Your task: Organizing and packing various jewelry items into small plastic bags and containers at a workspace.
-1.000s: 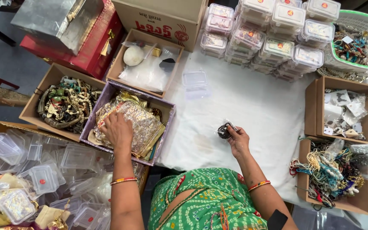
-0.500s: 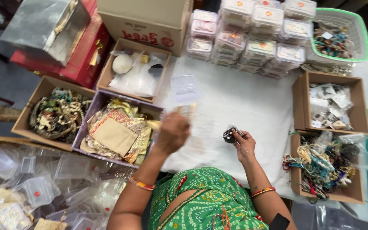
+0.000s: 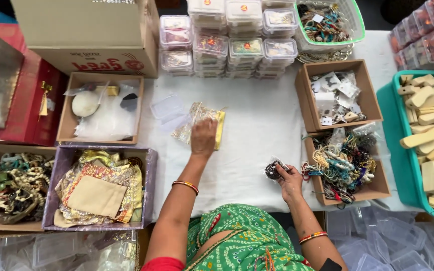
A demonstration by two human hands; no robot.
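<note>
Our left hand [image 3: 203, 138] presses flat, fingers spread, on a gold pouch [image 3: 200, 123] lying on the white tablecloth [image 3: 257, 125]; our right hand [image 3: 290, 176] pinches a dark beaded piece [image 3: 273, 170] just beside a box of beaded strings [image 3: 345, 160].

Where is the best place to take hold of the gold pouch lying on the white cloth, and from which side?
Probably its right edge, coming from above. The gold pouch lies flat on the white cloth, and the left hand already covers its lower middle, while the yellow right border stays exposed for a pinch.
</note>
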